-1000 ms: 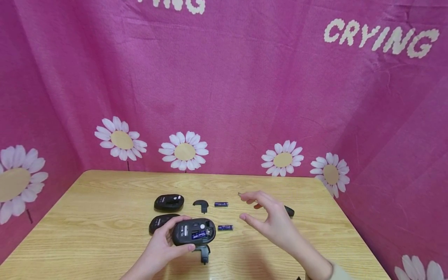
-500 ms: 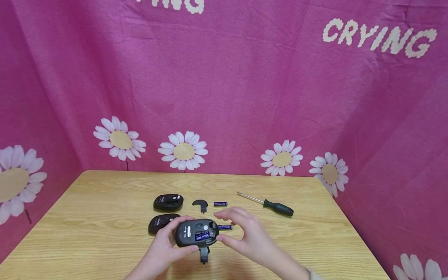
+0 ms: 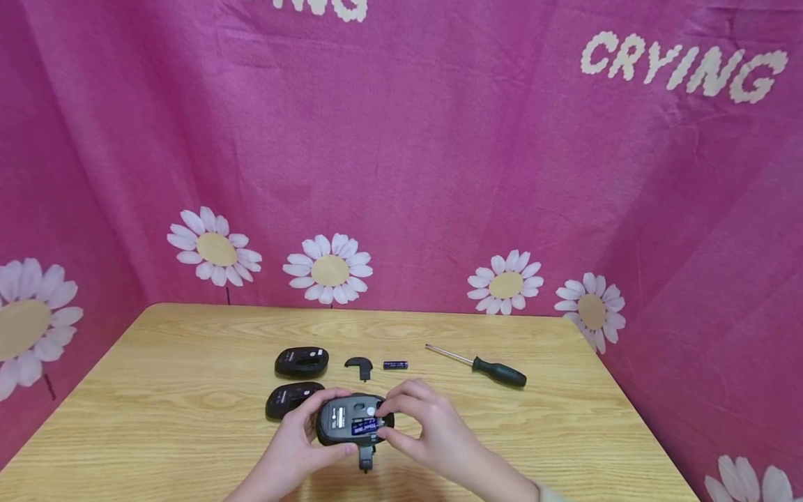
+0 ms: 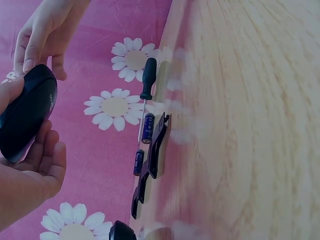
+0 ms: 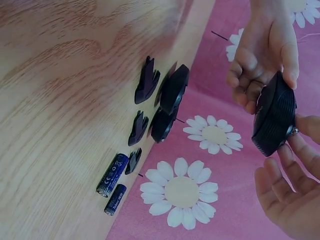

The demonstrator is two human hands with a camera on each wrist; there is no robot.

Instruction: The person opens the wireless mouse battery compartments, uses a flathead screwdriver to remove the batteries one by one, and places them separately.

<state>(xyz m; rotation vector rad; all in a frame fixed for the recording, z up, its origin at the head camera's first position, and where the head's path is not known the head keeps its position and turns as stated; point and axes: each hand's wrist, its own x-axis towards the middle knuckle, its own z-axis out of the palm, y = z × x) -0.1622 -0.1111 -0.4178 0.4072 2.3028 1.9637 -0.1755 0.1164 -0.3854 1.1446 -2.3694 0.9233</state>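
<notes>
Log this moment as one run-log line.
left hand: holds black mouse underside up | right hand: fingers at its battery bay | table: two mice, cover, battery, screwdriver

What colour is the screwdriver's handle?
The screwdriver has a dark green, nearly black handle, seen best in the head view, lying on the table.

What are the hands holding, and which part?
The left hand grips a black mouse round its left end, underside up. The right hand pinches its right end by the battery slot.
</notes>
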